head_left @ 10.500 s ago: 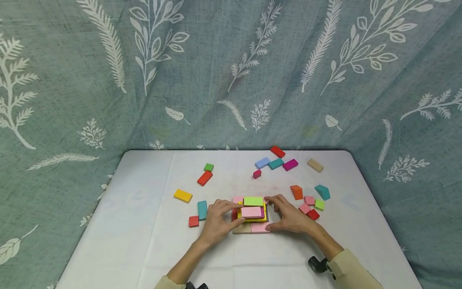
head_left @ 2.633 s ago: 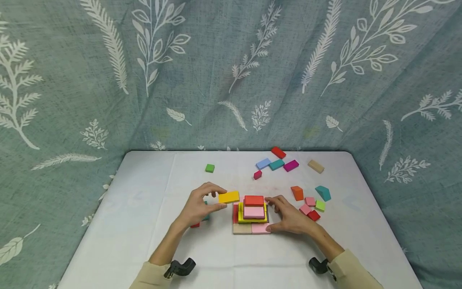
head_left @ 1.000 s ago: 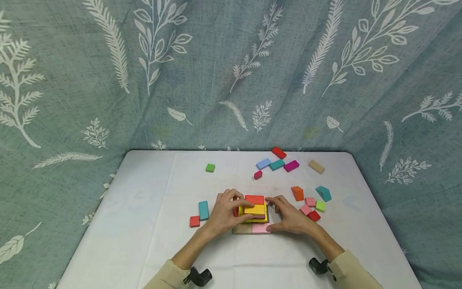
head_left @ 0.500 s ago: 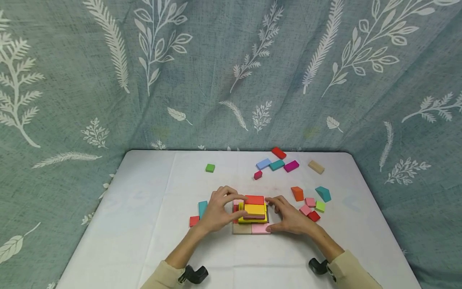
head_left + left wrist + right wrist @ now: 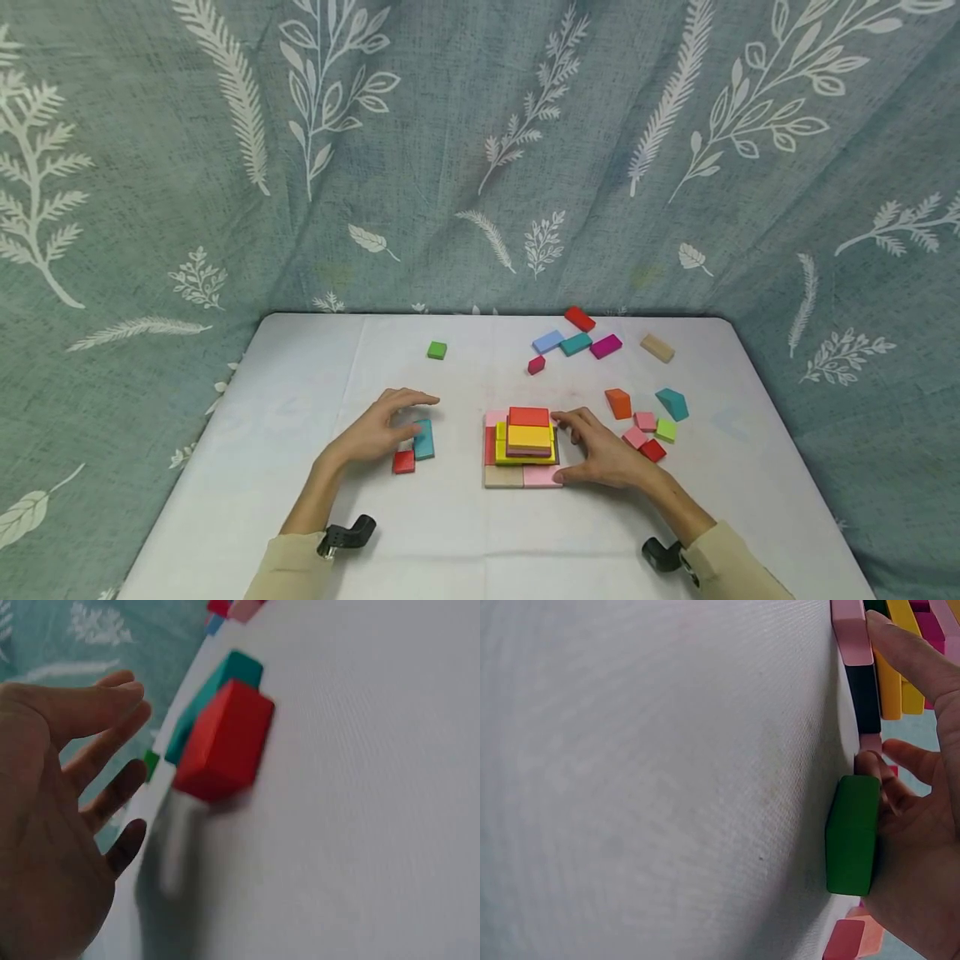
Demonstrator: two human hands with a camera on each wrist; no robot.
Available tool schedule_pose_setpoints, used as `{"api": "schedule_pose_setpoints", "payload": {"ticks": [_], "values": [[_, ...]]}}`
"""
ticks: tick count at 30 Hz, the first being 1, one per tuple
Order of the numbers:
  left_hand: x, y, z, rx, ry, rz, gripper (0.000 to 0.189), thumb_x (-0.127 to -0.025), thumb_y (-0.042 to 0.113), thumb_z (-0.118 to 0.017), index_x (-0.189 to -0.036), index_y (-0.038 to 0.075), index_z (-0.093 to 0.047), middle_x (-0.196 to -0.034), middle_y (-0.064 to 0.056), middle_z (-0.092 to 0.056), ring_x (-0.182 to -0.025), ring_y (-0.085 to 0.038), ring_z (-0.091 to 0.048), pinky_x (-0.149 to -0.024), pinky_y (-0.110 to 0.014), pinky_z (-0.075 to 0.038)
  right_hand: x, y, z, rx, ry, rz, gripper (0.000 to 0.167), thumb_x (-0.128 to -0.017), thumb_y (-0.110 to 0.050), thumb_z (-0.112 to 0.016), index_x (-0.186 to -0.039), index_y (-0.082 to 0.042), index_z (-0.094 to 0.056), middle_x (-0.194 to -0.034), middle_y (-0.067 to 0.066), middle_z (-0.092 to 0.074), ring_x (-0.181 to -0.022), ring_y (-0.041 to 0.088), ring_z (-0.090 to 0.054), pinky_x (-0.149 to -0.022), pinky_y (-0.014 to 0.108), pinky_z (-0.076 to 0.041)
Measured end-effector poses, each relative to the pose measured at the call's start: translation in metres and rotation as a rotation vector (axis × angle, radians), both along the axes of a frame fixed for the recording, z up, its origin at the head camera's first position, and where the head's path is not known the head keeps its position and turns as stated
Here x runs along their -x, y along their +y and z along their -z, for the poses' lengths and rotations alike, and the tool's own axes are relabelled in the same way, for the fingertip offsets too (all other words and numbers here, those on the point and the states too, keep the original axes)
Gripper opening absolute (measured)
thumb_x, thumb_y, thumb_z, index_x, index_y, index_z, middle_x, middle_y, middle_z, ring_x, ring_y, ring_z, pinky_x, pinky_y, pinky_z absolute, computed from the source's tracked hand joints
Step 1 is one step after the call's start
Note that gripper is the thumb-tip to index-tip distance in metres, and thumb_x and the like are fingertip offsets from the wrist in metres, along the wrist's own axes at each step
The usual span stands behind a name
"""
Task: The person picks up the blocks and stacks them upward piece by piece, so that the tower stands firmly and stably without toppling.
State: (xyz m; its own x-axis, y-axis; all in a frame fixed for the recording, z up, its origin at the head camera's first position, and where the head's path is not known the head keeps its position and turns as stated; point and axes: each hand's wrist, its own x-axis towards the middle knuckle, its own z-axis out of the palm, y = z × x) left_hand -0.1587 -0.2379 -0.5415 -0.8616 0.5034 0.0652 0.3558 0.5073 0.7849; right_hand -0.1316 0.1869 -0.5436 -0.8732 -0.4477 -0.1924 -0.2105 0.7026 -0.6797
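Observation:
In the head view, a stepped stack of coloured blocks (image 5: 505,476) stands on the white table, topped by a red block (image 5: 528,416) behind a yellow block (image 5: 529,437). My right hand (image 5: 603,454) stays at the stack's right side, with thumb and index fingertips against pink blocks of its base. A green block (image 5: 853,836) shows beside that palm in the right wrist view. Empty and with fingers spread, my left hand (image 5: 375,429) is at the left, its thumb overlapping a teal block (image 5: 424,442). A small red block (image 5: 404,462) lies just below.
Several loose blocks lie at the back, among them a blue one (image 5: 548,341), a magenta one (image 5: 606,347) and a tan one (image 5: 657,347). To the right are an orange wedge (image 5: 618,403) and a teal wedge (image 5: 672,404). A patterned curtain (image 5: 420,233) hangs behind.
My left hand has put the red block, then the yellow block, on top of the stack. It has since let go and moved left to the teal block. My right hand has stayed put.

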Motion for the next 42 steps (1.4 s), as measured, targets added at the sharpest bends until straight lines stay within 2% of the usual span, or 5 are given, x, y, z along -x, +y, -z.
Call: {"api": "schedule_pose_setpoints", "payload": {"ticks": [10,19,29,35,42], "values": [[-0.002,-0.012,0.014,0.076,-0.040,0.040,0.073,-0.075,-0.009,-0.060,-0.135,0.032,-0.064,-0.143,0.010,-0.055,-0.134,-0.024,-0.037,-0.104,-0.059,-0.028,-0.001,0.000,0.000,0.000,0.000,0.001,0.096,-0.069,-0.053,-0.089,-0.150,-0.028,-0.043,-0.129,-0.004,-0.048,-0.108,0.016,-0.047,-0.085,0.031,-0.053],[-0.001,-0.012,0.014,0.083,0.001,0.074,0.044,-0.085,0.010,-0.076,-0.125,0.028,-0.071,-0.141,0.004,-0.056,-0.134,-0.029,-0.038,-0.106,-0.061,-0.024,-0.002,-0.001,0.000,-0.012,0.004,0.002,0.097,-0.069,-0.054,-0.088,-0.150,-0.028,-0.043,-0.128,-0.003,-0.048,-0.107,0.016,-0.047,-0.084,0.030,-0.053],[0.003,-0.006,0.012,0.088,-0.016,-0.049,0.036,-0.082,0.027,-0.085,-0.114,0.033,-0.071,-0.116,0.015,-0.065,-0.116,-0.017,-0.050,-0.103,-0.050,-0.037,-0.001,-0.001,0.000,-0.007,0.003,0.001,0.097,-0.069,-0.053,-0.089,-0.150,-0.028,-0.043,-0.129,-0.004,-0.048,-0.107,0.016,-0.047,-0.083,0.030,-0.052],[0.003,0.013,0.005,0.029,0.039,-0.118,0.035,-0.081,0.030,-0.086,-0.113,0.030,-0.071,-0.108,0.014,-0.065,-0.101,-0.013,-0.058,-0.091,-0.041,-0.048,0.000,0.000,0.000,-0.001,-0.004,-0.001,0.097,-0.069,-0.053,-0.089,-0.150,-0.028,-0.043,-0.130,-0.003,-0.048,-0.107,0.017,-0.047,-0.082,0.029,-0.053],[0.001,0.063,-0.017,-0.074,0.139,-0.163,0.033,-0.083,0.037,-0.083,-0.113,0.033,-0.070,-0.104,0.016,-0.064,-0.095,-0.015,-0.057,-0.086,-0.044,-0.046,0.000,0.000,0.000,-0.001,-0.008,0.006,0.098,-0.068,-0.054,-0.089,-0.150,-0.028,-0.043,-0.130,-0.004,-0.048,-0.108,0.016,-0.047,-0.081,0.028,-0.053]]}}
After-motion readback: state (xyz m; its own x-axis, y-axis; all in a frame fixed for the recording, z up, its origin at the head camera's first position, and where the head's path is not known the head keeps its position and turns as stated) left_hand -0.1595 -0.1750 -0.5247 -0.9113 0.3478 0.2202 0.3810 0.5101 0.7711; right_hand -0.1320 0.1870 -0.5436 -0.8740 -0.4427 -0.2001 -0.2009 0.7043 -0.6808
